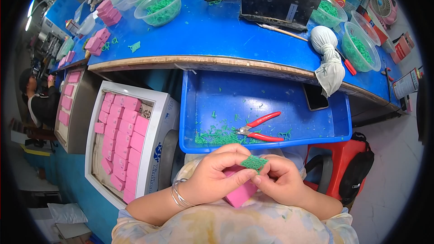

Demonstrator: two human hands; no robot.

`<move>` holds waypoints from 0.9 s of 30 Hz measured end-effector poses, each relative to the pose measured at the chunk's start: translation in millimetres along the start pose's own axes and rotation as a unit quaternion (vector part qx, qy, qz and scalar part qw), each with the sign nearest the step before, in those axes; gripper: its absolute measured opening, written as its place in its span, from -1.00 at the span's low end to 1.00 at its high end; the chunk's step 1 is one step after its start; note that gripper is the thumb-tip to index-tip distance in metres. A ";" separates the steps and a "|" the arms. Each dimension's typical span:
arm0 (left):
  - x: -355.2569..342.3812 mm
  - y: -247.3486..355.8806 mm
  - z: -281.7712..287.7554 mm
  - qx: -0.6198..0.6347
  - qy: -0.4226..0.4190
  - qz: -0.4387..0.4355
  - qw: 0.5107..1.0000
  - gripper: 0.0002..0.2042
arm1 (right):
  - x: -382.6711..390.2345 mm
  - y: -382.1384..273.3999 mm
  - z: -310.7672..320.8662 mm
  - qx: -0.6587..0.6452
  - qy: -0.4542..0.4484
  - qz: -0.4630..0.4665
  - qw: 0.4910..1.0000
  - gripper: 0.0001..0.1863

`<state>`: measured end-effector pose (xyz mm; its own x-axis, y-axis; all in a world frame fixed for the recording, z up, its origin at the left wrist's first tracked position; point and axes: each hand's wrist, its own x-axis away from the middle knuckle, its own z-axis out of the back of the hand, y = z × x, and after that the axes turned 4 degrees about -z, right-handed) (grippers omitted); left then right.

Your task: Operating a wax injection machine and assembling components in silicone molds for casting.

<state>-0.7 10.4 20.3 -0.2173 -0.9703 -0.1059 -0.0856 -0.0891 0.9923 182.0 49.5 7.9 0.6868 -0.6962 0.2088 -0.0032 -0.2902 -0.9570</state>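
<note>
My left hand [226, 174] and my right hand [275, 176] meet low in the centre, both pinching a small green lattice-like piece [253, 162]. Beneath them a pink block [239, 194] lies at my lap, partly hidden by my fingers. Just beyond, a blue plastic tray [312, 126] holds red-handled flush cutters [264, 137], loose green bits [210, 135] heaped toward its left, and, near its upper right, a dark phone [315, 97].
A box [165, 126] of pink blocks stands at left, a red stool [337, 153] at right. The blue benchtop [212, 36] carries bowls of green pieces [158, 11], a white cloth bundle [324, 45] and a black machine [282, 0]. Another person [43, 104] is at far left.
</note>
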 end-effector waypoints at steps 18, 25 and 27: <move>0.3 7.8 0.8 -0.054 0.003 -0.020 0.998 -0.70 | -0.7 3.2 0.6 -0.019 -0.016 0.019 1.000 -0.85; 0.0 6.9 -0.1 -0.059 0.007 -0.032 0.998 -0.72 | -1.7 5.7 0.5 -0.023 -0.014 0.016 1.000 -0.85; -0.1 7.1 -0.4 -0.059 0.007 -0.035 0.998 -0.72 | -1.2 7.2 -0.2 -0.034 -0.011 0.008 0.999 -0.85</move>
<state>-0.9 9.8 27.4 -0.2003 -0.9640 -0.1747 0.0160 -0.1815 0.9833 181.1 48.2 0.8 0.7023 -0.6863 0.1892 -0.0627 -0.3244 -0.9438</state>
